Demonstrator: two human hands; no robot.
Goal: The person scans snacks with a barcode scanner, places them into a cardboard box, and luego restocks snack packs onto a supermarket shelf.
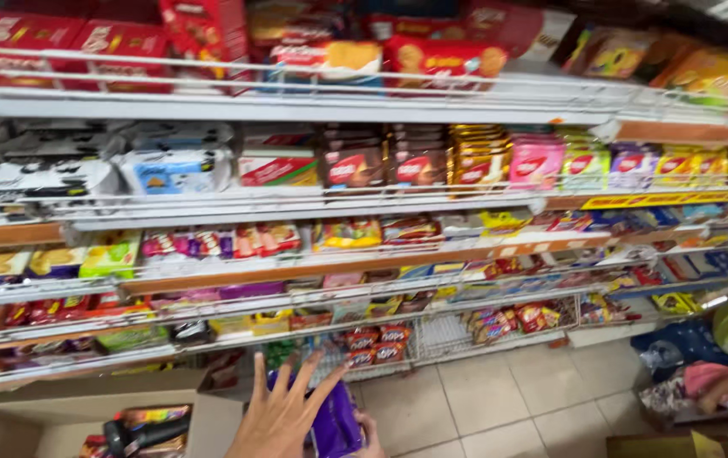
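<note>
The purple packet [336,421] sits at the bottom middle of the frame, pinched from below by the right hand [370,434], whose fingers curl closed around its lower edge. The left hand [277,416] is just left of it, fingers spread wide open, touching or nearly touching the packet's face, hard to say which. Lower left there's an open cardboard box [8,424] with snack packs inside. Above it all run the wire-fronted shelves [296,297], crammed with packets. Risk-wise I'd guess a one-hand pinch on a slick packet could slip onto the tiled floor [482,399]. Shelf rails stick out close by, but the floor to the right looks roomy.
</note>
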